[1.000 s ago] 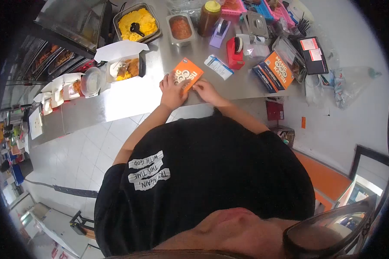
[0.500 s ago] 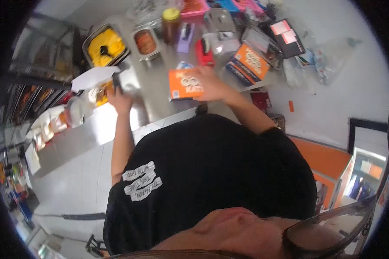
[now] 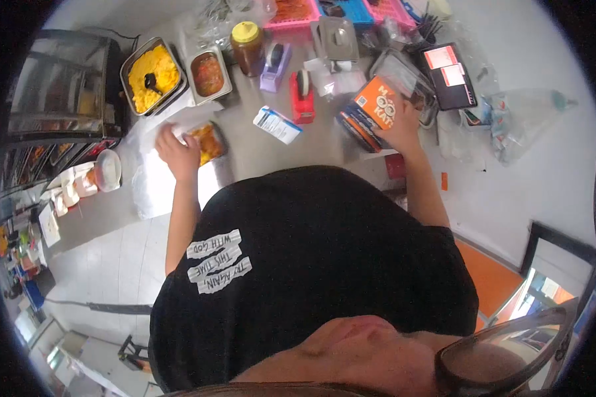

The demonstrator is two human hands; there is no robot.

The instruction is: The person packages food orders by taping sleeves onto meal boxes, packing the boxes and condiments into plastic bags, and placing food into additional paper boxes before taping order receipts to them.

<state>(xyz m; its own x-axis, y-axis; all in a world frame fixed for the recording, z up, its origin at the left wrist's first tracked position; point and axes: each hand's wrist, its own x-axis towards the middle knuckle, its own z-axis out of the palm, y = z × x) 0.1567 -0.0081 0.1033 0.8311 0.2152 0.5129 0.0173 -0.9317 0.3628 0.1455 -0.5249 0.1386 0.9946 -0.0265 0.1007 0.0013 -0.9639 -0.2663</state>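
On the right, my right hand (image 3: 402,127) grips an orange printed box (image 3: 376,102), held at the top of a stack of dark-sided boxes (image 3: 359,131). My left hand (image 3: 179,151) is over the left side of an open food box (image 3: 221,137) with yellow and brown food (image 3: 207,143) inside. Its fingers are bent and slightly blurred, and whether they hold the box's edge cannot be made out. A blue and white packet (image 3: 277,124) lies between my hands.
Behind are a tray of yellow food (image 3: 153,73), a tray of red sauce (image 3: 208,74), a yellow-capped bottle (image 3: 247,49), purple (image 3: 275,68) and red tape dispensers (image 3: 302,99). A dark tablet (image 3: 449,78) stands right; filled boxes (image 3: 79,185) and a glass cabinet (image 3: 63,92) are left.
The orange box has moved right onto the stack, in my right hand. My left hand has left it and reached the food box, which has shifted right. The packet is uncovered.
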